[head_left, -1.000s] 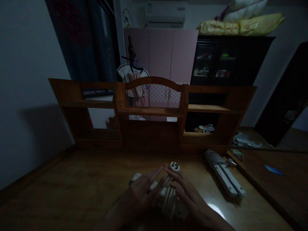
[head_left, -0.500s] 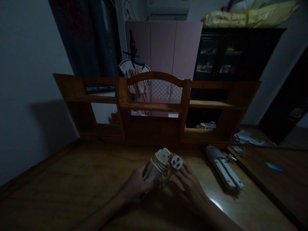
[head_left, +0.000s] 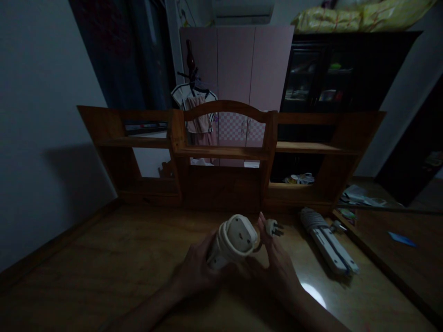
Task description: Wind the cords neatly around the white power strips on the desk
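Observation:
My left hand [head_left: 195, 272] is wrapped around a white power strip [head_left: 231, 240] with its cord wound round it, holding it tilted up above the wooden desk [head_left: 104, 272]. My right hand [head_left: 277, 267] sits just right of it, fingers pinching the strip's white plug [head_left: 272, 227], whose prongs point right. The room is dim, so finger details are faint.
A second white power strip with wound cord [head_left: 327, 244] lies on the desk to the right. A wooden shelf unit [head_left: 221, 157] stands along the desk's back edge. A grey wall [head_left: 38, 115] is at left. Papers [head_left: 360, 197] lie at the far right.
Both hands went from lying flat on the power strip on the desk to lifting it. The right hand has pulled the plug out to the right and turned its prongs sideways.

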`<state>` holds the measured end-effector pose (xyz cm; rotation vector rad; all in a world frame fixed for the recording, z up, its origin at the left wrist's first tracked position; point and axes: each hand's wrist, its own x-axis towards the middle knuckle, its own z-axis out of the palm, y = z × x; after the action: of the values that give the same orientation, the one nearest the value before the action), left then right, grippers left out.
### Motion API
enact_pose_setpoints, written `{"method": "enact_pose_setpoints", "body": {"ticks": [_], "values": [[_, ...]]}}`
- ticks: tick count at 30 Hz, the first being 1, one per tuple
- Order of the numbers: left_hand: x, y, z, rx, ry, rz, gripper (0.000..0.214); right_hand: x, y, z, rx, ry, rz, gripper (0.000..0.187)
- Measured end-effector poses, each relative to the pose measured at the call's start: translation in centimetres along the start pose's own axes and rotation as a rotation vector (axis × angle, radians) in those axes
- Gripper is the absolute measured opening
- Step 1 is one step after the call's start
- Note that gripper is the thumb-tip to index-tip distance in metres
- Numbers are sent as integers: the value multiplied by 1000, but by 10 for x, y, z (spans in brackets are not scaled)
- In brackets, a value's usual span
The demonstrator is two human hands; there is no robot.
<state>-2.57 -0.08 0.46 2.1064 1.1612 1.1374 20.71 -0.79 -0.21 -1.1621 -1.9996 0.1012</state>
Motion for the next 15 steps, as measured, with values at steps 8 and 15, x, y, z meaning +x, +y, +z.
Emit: {"method": "enact_pose_setpoints", "body": {"ticks": [8,15], "values": [[-3,-6,-5,313,-117,384,70,3,17,-8,172,72,209,95],[-1,-14,-9,618,-193,625,64,14,24,-20,525,249,433,74]]}}
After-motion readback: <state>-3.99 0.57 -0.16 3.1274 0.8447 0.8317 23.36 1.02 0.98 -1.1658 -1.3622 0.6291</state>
